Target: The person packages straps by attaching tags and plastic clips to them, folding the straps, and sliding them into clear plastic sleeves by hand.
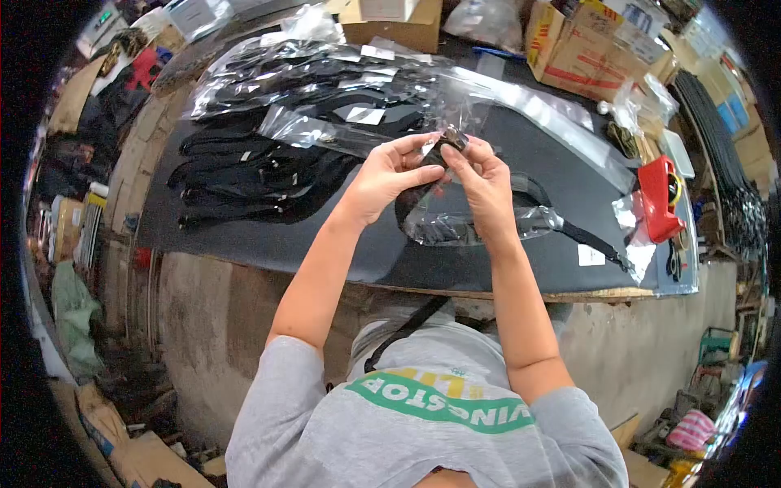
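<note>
My left hand (389,180) and my right hand (485,185) meet over the dark table, both pinching the end of a black strap (451,138). A transparent plastic sleeve (443,228) hangs in a loop below the fingers, with black webbing inside part of it. From its right side, a bare black strap end (592,239) lies across the table toward a small white label (591,255). To the left of my left hand lie several black straps (244,180) with small metal fittings.
Bagged black straps (325,77) are piled at the back left. A red tape dispenser (660,199) stands at the right edge, with scissors (674,260) near it. An opened cardboard box (590,53) is at the back right. Long plastic sleeves (553,114) lie behind my right hand.
</note>
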Motion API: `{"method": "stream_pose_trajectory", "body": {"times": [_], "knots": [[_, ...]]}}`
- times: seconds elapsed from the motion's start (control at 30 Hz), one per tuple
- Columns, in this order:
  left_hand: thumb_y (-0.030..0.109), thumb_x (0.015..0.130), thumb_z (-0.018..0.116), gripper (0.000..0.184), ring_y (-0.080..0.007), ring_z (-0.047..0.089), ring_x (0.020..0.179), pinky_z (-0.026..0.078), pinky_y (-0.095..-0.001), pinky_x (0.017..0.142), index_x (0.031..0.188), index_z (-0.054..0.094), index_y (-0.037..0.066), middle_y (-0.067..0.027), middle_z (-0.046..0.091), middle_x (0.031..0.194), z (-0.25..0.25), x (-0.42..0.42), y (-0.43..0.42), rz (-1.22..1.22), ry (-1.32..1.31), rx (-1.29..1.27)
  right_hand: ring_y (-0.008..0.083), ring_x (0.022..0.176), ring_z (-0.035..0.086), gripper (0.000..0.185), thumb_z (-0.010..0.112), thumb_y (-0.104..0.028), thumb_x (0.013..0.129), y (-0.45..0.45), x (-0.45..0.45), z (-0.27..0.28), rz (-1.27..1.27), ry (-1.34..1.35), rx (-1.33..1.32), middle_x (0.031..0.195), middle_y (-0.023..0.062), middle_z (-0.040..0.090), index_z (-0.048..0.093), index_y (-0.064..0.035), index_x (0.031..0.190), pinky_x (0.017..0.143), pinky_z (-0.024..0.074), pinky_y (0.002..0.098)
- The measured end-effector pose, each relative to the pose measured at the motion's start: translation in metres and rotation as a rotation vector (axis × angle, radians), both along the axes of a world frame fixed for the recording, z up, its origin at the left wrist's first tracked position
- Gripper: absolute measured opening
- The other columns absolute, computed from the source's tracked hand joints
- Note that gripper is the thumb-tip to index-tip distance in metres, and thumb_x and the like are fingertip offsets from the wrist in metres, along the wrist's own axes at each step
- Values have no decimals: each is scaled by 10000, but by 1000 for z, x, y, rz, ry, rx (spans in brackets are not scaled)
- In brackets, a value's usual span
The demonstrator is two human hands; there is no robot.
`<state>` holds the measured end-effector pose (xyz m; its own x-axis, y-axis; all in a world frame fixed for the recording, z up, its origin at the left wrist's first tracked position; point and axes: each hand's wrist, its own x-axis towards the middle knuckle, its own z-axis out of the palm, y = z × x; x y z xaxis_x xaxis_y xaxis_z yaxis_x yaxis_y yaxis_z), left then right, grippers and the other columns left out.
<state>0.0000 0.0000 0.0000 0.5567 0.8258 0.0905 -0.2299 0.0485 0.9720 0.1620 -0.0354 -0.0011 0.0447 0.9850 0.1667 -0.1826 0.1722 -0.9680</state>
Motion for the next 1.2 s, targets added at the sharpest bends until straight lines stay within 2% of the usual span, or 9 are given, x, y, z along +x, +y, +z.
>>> {"method": "stream_pose_trajectory", "body": {"times": [0.07,0.17,0.2,0.3,0.37,0.47,0.73,0.93,1.2], "knots": [[19,801,668,503,-122,633,755,519,-245,714,1269,484,6,-90,659,889,3,2,0,-20,-4,-61,82,866,557,346,647,-220,862,-4,-1,8,-39,76,-95,977,39,631,597,18,1109,747,468,239],[15,797,670,503,-119,632,747,524,-248,694,1265,484,0,-94,659,881,5,21,-3,-45,24,-115,83,818,571,314,632,-223,873,10,26,6,-105,228,-97,912,33,651,612,19,1071,737,462,239],[11,787,679,503,-120,632,751,526,-243,692,1254,494,-4,-92,658,878,6,23,0,-52,50,-109,96,804,593,290,627,-219,875,16,33,8,-57,371,-85,943,58,654,620,6,1058,753,461,242],[10,776,686,489,-127,627,749,510,-249,696,1234,515,-13,-80,657,939,8,30,-2,-22,79,-103,141,913,605,362,637,-248,862,23,53,17,-76,326,-64,1000,122,653,592,12,1109,788,467,254],[6,768,693,483,-124,626,743,510,-245,689,1220,524,-16,-75,656,930,5,33,-1,-1,93,-95,132,902,605,351,667,-198,838,23,60,24,-84,276,-60,975,103,656,593,18,1104,792,464,254],[-1,758,702,470,-119,624,734,512,-238,674,1197,538,-21,-68,655,913,4,35,-1,29,102,-95,65,787,582,329,741,-139,756,20,59,20,-28,-147,-62,857,41,659,631,4,1031,705,455,214],[-13,747,707,448,-107,622,731,515,-219,651,1168,554,-30,-75,656,913,9,39,-3,71,90,-55,37,703,554,269,733,-132,769,14,45,10,-171,6,37,762,-4,641,646,9,982,619,430,183],[-27,741,706,447,-107,622,735,511,-215,660,1163,557,-38,-72,658,912,7,39,-5,83,79,-64,56,705,567,277,765,-120,716,11,64,9,-196,-247,108,782,5,637,650,-8,942,632,458,205],[-3,735,723,413,-76,601,725,496,-199,651,1121,581,-45,-59,657,892,5,41,-9,58,254,53,55,694,576,245,732,-64,702,2,65,9,-156,-194,0,777,6,635,643,6,919,652,480,201]]}}
